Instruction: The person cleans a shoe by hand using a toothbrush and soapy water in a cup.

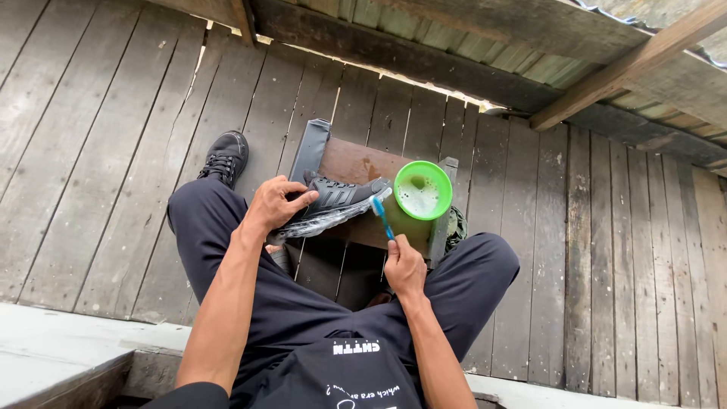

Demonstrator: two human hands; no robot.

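Here the left hand [277,203] is wrapped around the heel end of a dark sneaker [333,204], fingers curled over its collar, holding it tilted with the pale sole facing down and to the right. The right hand [404,266] is closed around the handle of a blue toothbrush [382,217], whose bristled head meets the toe edge of the sole. The shoe hangs over a small wooden stool [356,170], above its near half, and whether it touches the top cannot be told.

On the stool's right end sits a green bowl [422,190] of cloudy, foamy water, its rim just beside the shoe's toe and reaching the stool's right edge. The brush head lies between shoe and bowl, so room there is tight.

The person's knees in dark trousers flank the stool on both sides, closing in the near space. Farther left, a second dark shoe [225,157], worn on the foot, rests on the grey plank floor [98,151], well apart from the stool. Left and right of the legs the planks run open. On the far side, the floor ends at a gap below a timber beam [424,60].
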